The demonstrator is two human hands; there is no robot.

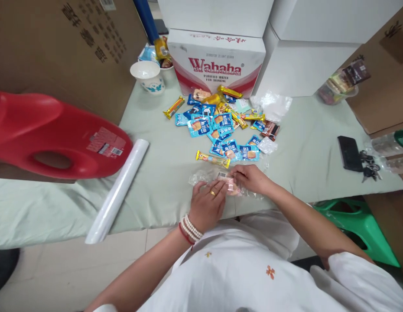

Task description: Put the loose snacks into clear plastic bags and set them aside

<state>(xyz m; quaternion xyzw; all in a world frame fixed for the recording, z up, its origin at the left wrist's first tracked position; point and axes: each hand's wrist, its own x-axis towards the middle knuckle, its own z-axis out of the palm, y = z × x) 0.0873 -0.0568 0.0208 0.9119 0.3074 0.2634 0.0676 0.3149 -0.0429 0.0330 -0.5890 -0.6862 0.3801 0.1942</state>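
A pink snack packet (233,186) lies on clear plastic film (201,177) near the table's front edge. My left hand (209,201), with a ring and beaded bracelets, is curled over the packet's left part, fingers together and pressing on it. My right hand (250,178) is closed in a pinch at the packet's upper right, on the clear film; its fingertips are partly hidden. Just beyond the hands rests a yellow snack stick (212,159). Several blue snack packets (199,126) are heaped behind it, mixed with yellow-wrapped bars (230,92).
A white film roll (118,190) and a red jug (74,134) are at left. Paper cups (147,78) and a Wahaha box (217,65) stand behind the snacks. Crumpled clear plastic (274,105), a phone (349,152), keys (370,167) and bottles (388,144) lie toward the right.
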